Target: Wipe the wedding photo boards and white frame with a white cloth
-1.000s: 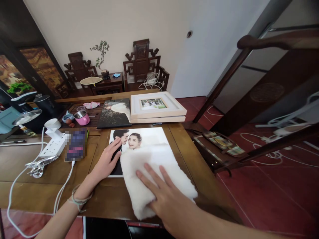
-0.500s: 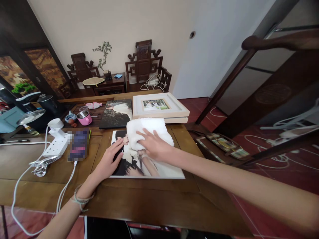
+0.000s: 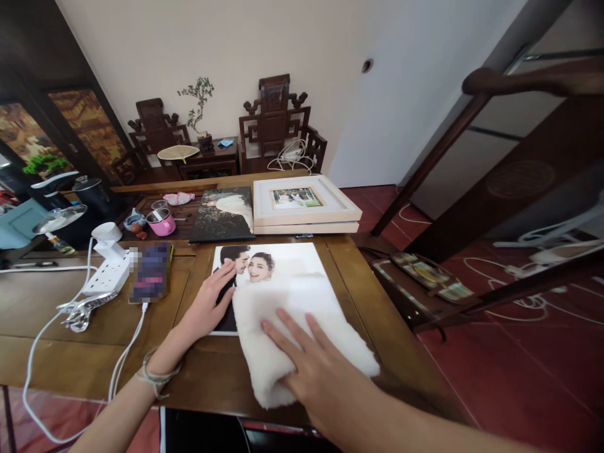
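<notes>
A photo print of two people lies flat on the wooden table. My left hand rests on its left edge, fingers stretched out. A white fluffy cloth covers the lower and right part of the print and reaches past its front edge onto the table. On top of the cloth lies my right hand, with its fingers spread and pressing down; its thumb is partly hidden by a fold.
Behind the print are stacked pale frames and a dark picture panel. Leftward sit a pink cup, a phone, a power strip and white cables. A dark wooden chair stands at the right.
My right hand has moved the cloth toward the table's front edge, uncovering the faces at the print's top. My left hand has stayed in place.
</notes>
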The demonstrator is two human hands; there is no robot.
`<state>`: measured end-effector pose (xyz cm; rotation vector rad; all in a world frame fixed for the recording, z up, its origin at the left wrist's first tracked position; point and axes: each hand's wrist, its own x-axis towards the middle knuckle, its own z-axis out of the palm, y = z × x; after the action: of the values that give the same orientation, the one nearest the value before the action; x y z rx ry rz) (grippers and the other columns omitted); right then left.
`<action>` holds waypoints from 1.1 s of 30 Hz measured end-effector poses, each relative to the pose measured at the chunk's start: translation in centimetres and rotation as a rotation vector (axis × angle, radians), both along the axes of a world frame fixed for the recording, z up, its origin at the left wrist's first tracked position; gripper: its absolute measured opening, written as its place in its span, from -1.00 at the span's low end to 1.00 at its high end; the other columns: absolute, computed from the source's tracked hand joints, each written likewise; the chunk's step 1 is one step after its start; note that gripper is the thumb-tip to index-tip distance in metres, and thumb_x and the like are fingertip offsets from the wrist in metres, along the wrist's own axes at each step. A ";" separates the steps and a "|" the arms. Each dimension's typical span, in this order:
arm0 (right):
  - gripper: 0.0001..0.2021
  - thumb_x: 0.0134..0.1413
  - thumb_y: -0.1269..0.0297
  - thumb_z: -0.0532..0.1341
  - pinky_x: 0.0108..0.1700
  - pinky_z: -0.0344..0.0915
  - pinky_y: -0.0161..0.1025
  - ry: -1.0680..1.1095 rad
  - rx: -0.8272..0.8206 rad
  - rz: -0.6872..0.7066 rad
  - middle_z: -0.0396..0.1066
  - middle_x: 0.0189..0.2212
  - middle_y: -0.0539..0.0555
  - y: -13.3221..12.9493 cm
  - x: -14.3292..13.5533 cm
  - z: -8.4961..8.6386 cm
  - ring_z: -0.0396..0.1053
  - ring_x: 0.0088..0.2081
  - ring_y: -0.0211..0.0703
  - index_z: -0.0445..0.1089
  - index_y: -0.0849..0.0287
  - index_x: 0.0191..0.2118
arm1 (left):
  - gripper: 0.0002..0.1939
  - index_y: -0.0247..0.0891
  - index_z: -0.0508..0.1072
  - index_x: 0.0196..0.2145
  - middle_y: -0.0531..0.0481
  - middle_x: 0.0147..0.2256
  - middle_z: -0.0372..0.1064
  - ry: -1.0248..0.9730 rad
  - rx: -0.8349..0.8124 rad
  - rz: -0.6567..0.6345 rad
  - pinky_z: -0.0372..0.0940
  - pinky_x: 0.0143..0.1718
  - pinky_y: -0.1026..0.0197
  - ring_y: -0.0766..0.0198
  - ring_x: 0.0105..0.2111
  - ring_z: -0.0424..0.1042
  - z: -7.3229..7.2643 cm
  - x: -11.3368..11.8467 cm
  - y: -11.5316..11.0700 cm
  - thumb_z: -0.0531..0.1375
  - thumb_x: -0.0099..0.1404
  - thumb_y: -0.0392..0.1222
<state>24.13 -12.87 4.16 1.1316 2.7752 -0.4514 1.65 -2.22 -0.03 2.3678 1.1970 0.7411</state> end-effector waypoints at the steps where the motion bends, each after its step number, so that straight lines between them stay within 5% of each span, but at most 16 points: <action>1: -0.69 -0.03 0.47 0.19 0.19 -0.18 0.44 0.005 0.015 -0.020 -0.16 0.34 0.24 0.6 0.2 -0.1 -0.30 0.31 0.41 0.51 0.17 -0.13 | -0.55 -0.22 0.22 0.22 -0.13 0.27 0.08 0.004 -0.003 0.001 -0.04 0.29 -0.10 0.11 0.29 0.00 0.0 0.0 0.0 -0.03 0.41 -0.15; 9: -0.47 -0.09 0.61 0.13 0.20 -0.15 0.39 -0.035 0.119 -0.200 -0.09 0.32 0.33 10.1 -0.4 0.8 -0.26 0.31 0.41 0.34 0.27 0.08 | -0.56 -0.21 0.22 0.22 -0.11 0.26 0.10 -0.009 0.011 -0.013 -0.04 0.29 -0.11 0.14 0.29 0.01 0.0 0.0 0.0 -0.02 0.41 -0.15; 13: -0.47 0.00 0.56 0.10 0.17 -0.10 0.40 -0.024 0.126 -0.214 -0.13 0.33 0.35 12.6 -1.2 1.3 -0.24 0.30 0.42 0.25 0.27 0.15 | -0.55 -0.23 0.23 0.21 -0.12 0.26 0.09 -0.001 0.008 0.003 -0.03 0.28 -0.11 0.12 0.29 0.01 0.0 0.0 0.0 -0.02 0.41 -0.13; 17: -0.45 -0.01 0.61 0.07 0.19 -0.10 0.38 -0.029 0.142 -0.231 -0.10 0.32 0.34 11.4 -1.6 1.3 -0.24 0.30 0.41 0.25 0.27 0.16 | -0.55 -0.23 0.24 0.20 -0.13 0.26 0.09 0.000 0.008 0.009 -0.02 0.28 -0.10 0.12 0.29 0.01 0.0 0.0 0.1 -0.01 0.40 -0.13; 26: -0.61 -0.10 0.44 0.24 0.18 -0.17 0.47 -0.056 -0.047 -0.017 -0.17 0.34 0.27 0.5 -0.6 0.9 -0.32 0.30 0.50 0.48 0.17 -0.06 | -0.55 -0.20 0.22 0.22 -0.11 0.26 0.09 0.005 -0.005 0.005 -0.03 0.28 -0.12 0.10 0.29 0.00 0.1 0.0 0.0 -0.02 0.41 -0.14; 29: -0.61 -0.10 0.54 0.18 0.21 -0.19 0.41 -0.010 -0.023 -0.056 -0.16 0.34 0.28 0.9 0.8 0.5 -0.32 0.31 0.42 0.48 0.21 -0.08 | -0.54 -0.22 0.21 0.22 -0.12 0.27 0.08 0.011 -0.006 0.007 -0.05 0.29 -0.11 0.11 0.30 -0.01 0.0 0.0 0.0 -0.02 0.41 -0.13; 33: -0.57 -0.08 0.64 0.08 0.20 -0.14 0.38 0.014 0.143 -0.200 -0.09 0.32 0.31 5.4 2.6 -0.2 -0.28 0.31 0.36 0.46 0.26 -0.08 | -0.54 -0.18 0.19 0.23 -0.10 0.27 0.07 0.006 0.001 0.001 -0.05 0.29 -0.11 0.12 0.30 -0.02 -0.2 -0.1 -0.1 -0.04 0.42 -0.12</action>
<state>26.73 -7.45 3.94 1.4517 2.7556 -0.2834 1.57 -2.30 -0.18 2.3714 1.2003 0.7358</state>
